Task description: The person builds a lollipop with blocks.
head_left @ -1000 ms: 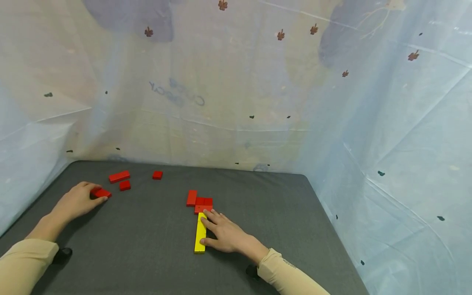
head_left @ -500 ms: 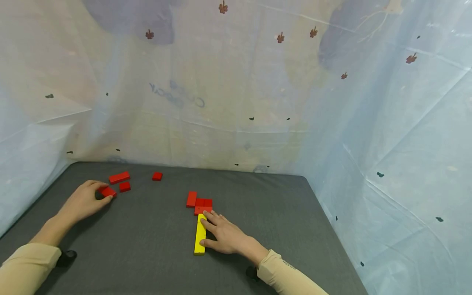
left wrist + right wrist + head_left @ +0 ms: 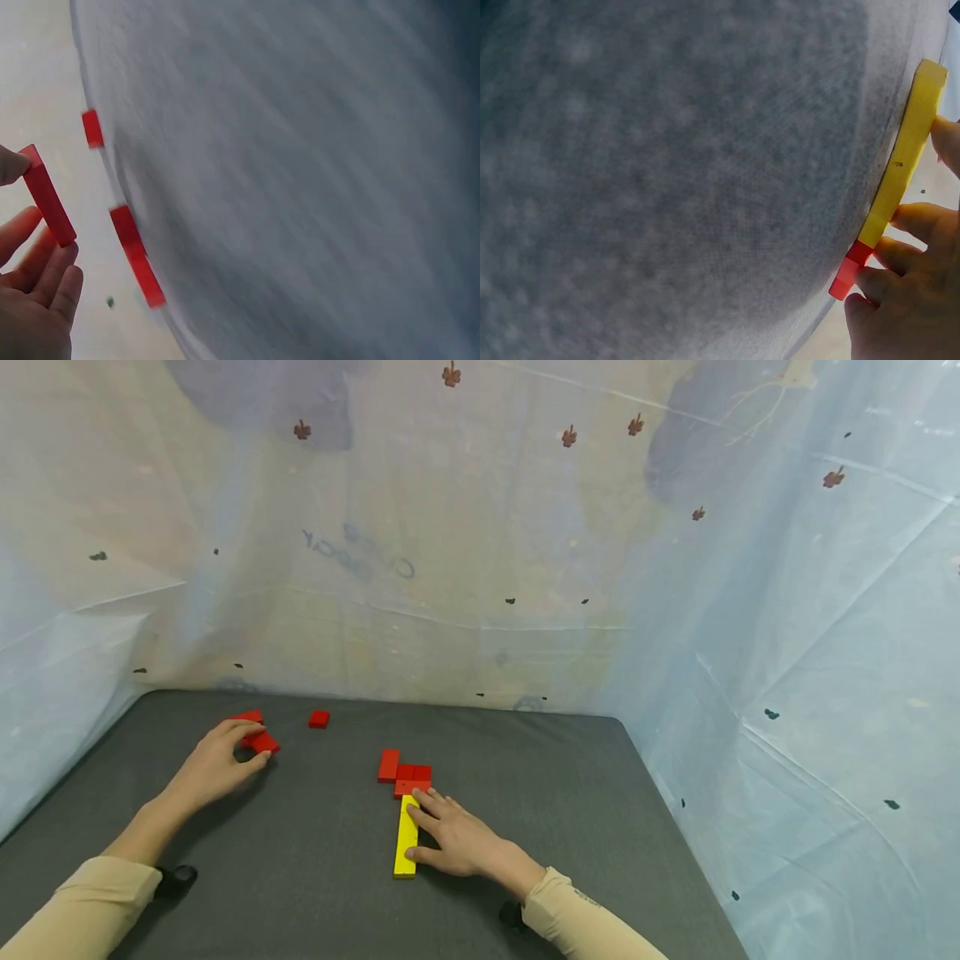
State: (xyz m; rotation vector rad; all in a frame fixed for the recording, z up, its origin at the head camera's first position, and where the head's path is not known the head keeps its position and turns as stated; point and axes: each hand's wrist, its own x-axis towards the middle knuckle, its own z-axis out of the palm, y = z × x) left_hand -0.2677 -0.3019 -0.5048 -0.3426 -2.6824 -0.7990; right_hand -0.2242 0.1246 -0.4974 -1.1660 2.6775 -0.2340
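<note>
My left hand (image 3: pixel 213 764) pinches a red rectangular block (image 3: pixel 49 199) between thumb and fingertips. In the left wrist view that block is held up off the grey table. My right hand (image 3: pixel 457 835) rests its spread fingertips on a long yellow bar (image 3: pixel 405 860), fingers fairly straight. Red blocks (image 3: pixel 408 787) adjoin the bar's far end, and an upright-lying red block (image 3: pixel 388 765) sits at their left. In the right wrist view the yellow strip (image 3: pixel 904 154) shows a seam near its red end; the thumb touches near the other end.
A small red square block (image 3: pixel 318 719) lies near the table's back edge. Another red block (image 3: pixel 251 715) is partly hidden behind my left hand. A grey cloth-covered table (image 3: pixel 315 877) reaches back to a patterned plastic sheet (image 3: pixel 465 543) on the back and sides.
My left hand has carried the red block to the right and slightly away, now in front of the other red blocks at the back left. The right hand stays on the yellow bar.
</note>
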